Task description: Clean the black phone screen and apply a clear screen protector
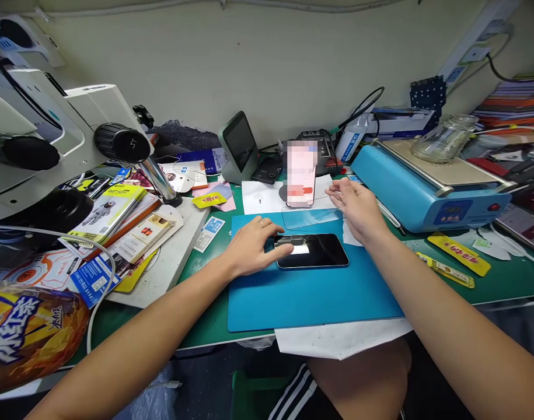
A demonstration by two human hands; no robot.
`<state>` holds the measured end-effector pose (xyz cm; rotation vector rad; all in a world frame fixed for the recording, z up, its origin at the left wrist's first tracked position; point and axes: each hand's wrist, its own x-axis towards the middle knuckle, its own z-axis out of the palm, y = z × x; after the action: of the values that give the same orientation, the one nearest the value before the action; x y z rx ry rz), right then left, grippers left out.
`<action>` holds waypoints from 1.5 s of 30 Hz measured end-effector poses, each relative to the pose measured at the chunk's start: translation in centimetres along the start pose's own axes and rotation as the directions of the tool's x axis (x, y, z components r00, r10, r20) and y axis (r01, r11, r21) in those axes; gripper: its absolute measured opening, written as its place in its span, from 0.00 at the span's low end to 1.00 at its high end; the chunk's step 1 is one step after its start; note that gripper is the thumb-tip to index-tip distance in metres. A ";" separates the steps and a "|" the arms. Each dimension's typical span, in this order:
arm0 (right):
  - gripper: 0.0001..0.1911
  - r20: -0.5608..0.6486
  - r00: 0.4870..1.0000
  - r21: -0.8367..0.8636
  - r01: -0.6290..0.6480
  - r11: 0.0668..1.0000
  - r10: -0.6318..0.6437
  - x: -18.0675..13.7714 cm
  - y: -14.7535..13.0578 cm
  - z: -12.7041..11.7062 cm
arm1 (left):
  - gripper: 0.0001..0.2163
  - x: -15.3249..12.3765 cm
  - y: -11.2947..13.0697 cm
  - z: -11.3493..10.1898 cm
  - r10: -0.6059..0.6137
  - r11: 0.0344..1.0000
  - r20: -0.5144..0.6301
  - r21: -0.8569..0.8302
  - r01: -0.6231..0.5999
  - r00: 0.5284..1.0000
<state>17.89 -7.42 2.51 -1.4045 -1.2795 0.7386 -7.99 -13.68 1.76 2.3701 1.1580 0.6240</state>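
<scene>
I find the phone (325,255), a glossy black slab with rounded corners, lying flat on the matte blue mat (271,303). My left hand (258,246) is loosely spread at its left end, gripping nothing. My right hand (354,209) is half-curled near a transparent sheet (313,219); whether its fingertips pinch anything, I cannot tell.

Right of the right grip (356,209), a blue machine (393,189) bears a glass jar (444,140). Beyond the left grip (254,247) stands a grey display (240,146); farther left are a microscope (74,163) and brown bottle (34,332).
</scene>
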 end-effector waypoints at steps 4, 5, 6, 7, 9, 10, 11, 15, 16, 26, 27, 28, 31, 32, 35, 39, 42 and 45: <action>0.31 0.097 0.995 -0.163 0.048 0.986 -0.033 -0.1 0.1 0.3 | 0.29 -0.1 0.0 -0.2 0.044 0.997 0.065 0.059 -0.048 0.997; 0.31 0.111 0.993 -0.204 0.064 0.977 -0.042 -0.3 -0.2 0.1 | 0.31 -0.1 0.0 -0.3 0.055 0.996 0.078 0.066 -0.060 0.995; 0.32 0.118 0.992 -0.238 0.077 0.968 -0.049 -0.7 -0.5 -0.1 | 0.34 -0.1 0.0 -0.3 0.065 0.995 0.090 0.074 -0.072 0.994; 0.33 0.126 0.990 -0.279 0.094 0.956 -0.060 -1.1 -0.8 -0.6 | 0.36 -0.2 0.0 -0.4 0.076 0.993 0.101 0.083 -0.085 0.992; 0.33 0.141 0.986 -0.373 0.138 0.917 -0.091 -2.3 -1.3 -2.1 | 0.40 -0.2 -0.1 -0.4 0.098 0.989 0.115 0.103 -0.110 0.989; 0.32 0.182 0.975 -0.479 0.203 0.854 -0.129 -2.9 -1.3 -3.0 | 0.40 -0.2 -0.2 -0.3 0.110 0.986 0.117 0.112 -0.123 0.987; 0.30 0.201 0.966 -0.564 0.252 0.787 -0.165 -3.6 -1.2 -4.0 | 0.40 -0.2 -0.2 -0.3 0.119 0.984 0.118 0.120 -0.133 0.986; 0.27 0.254 0.946 -0.721 0.323 0.613 -0.201 -5.9 0.8 -7.3 | 0.34 -0.1 -0.2 -0.1 0.116 0.982 0.119 0.132 -0.131 0.986; 0.26 0.275 0.941 -0.731 0.336 0.593 -0.194 -6.2 1.5 -7.8 | 0.34 -0.1 -0.2 0.0 0.109 0.983 0.119 0.133 -0.125 0.987; 0.21 0.316 0.894 -0.705 0.444 0.553 -0.317 -7.5 0.4 -7.6 | 0.33 0.0 -0.2 0.1 0.069 0.991 0.122 0.105 -0.082 0.990; 0.20 0.306 0.884 -0.695 0.461 0.552 -0.353 -8.4 -0.2 -7.3 | 0.33 0.0 -0.2 0.1 0.071 0.991 0.121 0.105 -0.084 0.990; 0.19 0.317 0.867 -0.676 0.490 0.550 -0.384 -9.5 -0.7 -6.8 | 0.33 0.0 -0.2 0.1 0.074 0.991 0.119 0.104 -0.087 0.990; 0.19 0.497 0.796 -0.555 0.598 0.579 -0.346 -12.8 -1.9 -5.1 | 0.32 0.0 -0.1 0.2 0.076 0.992 0.109 0.094 -0.086 0.991; 0.20 0.535 0.775 -0.531 0.618 0.580 -0.336 -13.7 -2.1 -4.5 | 0.31 0.0 -0.1 0.2 0.075 0.992 0.107 0.089 -0.085 0.991; 0.27 0.563 0.768 -0.548 0.624 0.557 -0.306 -15.3 -2.1 -3.3 | 0.32 0.0 -0.1 0.2 0.083 0.993 0.099 0.074 -0.090 0.992; 0.39 0.640 0.750 -0.591 0.620 0.516 -0.168 -15.8 -1.7 -2.6 | 0.34 0.0 -0.2 0.1 0.085 0.993 0.106 0.073 -0.093 0.991; 0.47 0.687 0.723 -0.604 0.623 0.497 -0.072 -16.0 -1.8 -1.9 | 0.40 -0.1 -0.3 0.0 0.079 0.996 0.111 0.041 -0.084 0.991; 0.49 0.735 0.678 -0.572 0.639 0.514 -0.025 -16.2 -2.7 -0.4 | 0.39 -0.2 -0.4 0.1 0.056 0.997 0.068 -0.058 -0.052 0.996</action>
<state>13.56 -23.23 1.94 -1.4923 -2.6622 0.3084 -8.29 -13.61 1.45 2.3630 1.0369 0.5795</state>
